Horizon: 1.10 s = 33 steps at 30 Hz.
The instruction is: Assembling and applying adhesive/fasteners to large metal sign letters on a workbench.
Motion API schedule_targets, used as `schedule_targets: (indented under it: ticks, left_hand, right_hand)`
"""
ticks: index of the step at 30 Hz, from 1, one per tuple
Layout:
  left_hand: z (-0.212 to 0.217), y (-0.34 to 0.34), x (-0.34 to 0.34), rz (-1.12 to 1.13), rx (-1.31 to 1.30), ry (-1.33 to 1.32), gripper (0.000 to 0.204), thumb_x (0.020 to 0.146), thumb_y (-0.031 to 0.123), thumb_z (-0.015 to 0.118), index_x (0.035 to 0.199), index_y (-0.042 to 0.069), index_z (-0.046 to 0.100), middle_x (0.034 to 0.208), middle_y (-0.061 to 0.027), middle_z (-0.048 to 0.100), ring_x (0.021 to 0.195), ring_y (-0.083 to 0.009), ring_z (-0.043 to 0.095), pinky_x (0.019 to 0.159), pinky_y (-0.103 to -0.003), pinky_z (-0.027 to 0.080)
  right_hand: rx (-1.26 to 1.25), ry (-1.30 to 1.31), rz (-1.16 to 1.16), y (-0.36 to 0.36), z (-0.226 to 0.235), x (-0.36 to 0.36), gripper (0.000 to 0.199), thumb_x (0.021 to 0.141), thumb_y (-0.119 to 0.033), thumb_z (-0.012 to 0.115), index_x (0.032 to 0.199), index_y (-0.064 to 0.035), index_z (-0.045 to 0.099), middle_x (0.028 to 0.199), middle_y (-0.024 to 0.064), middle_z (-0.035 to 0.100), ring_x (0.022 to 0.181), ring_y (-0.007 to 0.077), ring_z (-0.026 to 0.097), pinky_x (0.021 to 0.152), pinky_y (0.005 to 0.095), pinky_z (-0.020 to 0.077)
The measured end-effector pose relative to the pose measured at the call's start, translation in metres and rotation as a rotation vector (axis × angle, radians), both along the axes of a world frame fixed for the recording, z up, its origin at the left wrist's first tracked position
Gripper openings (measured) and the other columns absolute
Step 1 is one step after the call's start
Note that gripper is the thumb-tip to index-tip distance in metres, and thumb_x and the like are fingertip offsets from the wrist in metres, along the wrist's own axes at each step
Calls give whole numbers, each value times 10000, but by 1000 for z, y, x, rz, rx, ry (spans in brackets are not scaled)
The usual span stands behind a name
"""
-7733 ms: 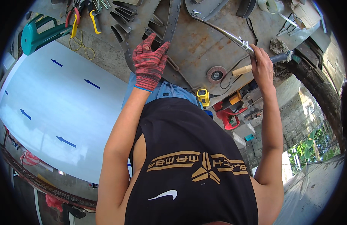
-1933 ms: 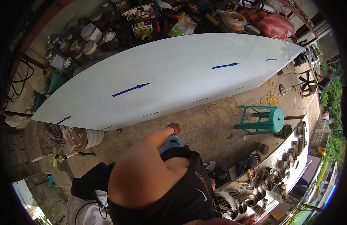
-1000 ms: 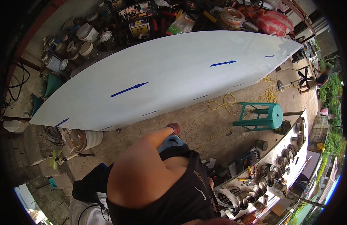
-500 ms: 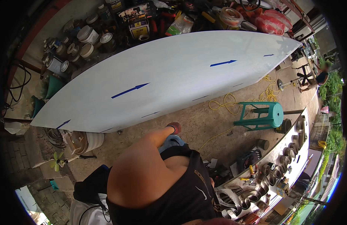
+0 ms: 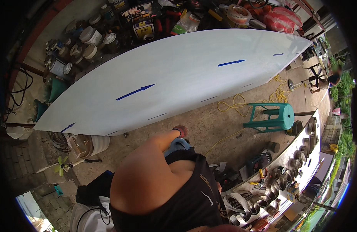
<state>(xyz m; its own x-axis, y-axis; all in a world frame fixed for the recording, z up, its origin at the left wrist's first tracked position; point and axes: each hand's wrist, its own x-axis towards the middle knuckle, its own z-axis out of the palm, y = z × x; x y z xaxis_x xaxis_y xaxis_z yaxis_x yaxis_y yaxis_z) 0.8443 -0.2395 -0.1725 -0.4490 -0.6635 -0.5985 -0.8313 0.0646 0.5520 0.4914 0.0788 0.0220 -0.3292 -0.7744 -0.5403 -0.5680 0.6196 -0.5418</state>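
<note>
My bare left arm (image 5: 141, 170) comes down past my black shirt and narrows toward a small reddish shape (image 5: 181, 131). Whether that shape is a shoe or a covered hand I cannot tell, and no fingers show. Light-blue cloth (image 5: 177, 145) lies just below it. Of my right side only a sliver of skin (image 5: 219, 187) shows at the shirt's edge; my right hand is out of sight. Across from me stretches a long pale panel (image 5: 174, 73), pointed at both ends, with blue arrow marks. A gap of floor separates it from the reddish shape.
Cans and jars (image 5: 91, 36) crowd the shelf behind the panel. A green plastic stool (image 5: 286, 117) stands right, near a tangled yellow cord (image 5: 277, 92). Metal rings and tools lie on a bench (image 5: 302, 176). A white bucket (image 5: 99, 145) is at left; a person (image 5: 334, 80) is at far right.
The whole scene has shifted slightly to the right, as from a small head movement. My left arm keeps nearly the same pose, and nothing is taken up or let go.
</note>
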Motion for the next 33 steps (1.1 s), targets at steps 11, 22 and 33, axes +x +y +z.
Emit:
schedule_targets:
  ticks: [11, 22, 33]
  left_hand:
    - [-17, 10, -3, 23, -30, -9, 293, 824, 310, 596, 904, 76, 753, 960, -201, 721, 887, -396, 692, 797, -467, 534]
    - [-36, 21, 14, -30, -80, -11, 242, 877, 238, 574, 872, 83, 759, 924, -164, 725, 855, -304, 691, 766, -436, 538]
    - [-16, 9, -5, -101, 49, -21, 311, 841, 315, 614, 950, 68, 767, 994, -199, 726, 927, -377, 701, 833, -465, 535]
  right_hand:
    - [-35, 15, 28, 6, -13, -4, 261, 935, -206, 612, 1092, -19, 701, 958, 172, 738, 896, 302, 725, 790, 401, 555]
    - [14, 26, 56, -4, -6, 4, 258, 922, -204, 627, 1092, -25, 704, 956, 171, 739, 895, 288, 730, 785, 397, 556]
    - [-79, 32, 78, 10, -15, 2, 227, 937, -180, 638, 1086, -21, 701, 961, 169, 738, 884, 303, 729, 768, 413, 557]
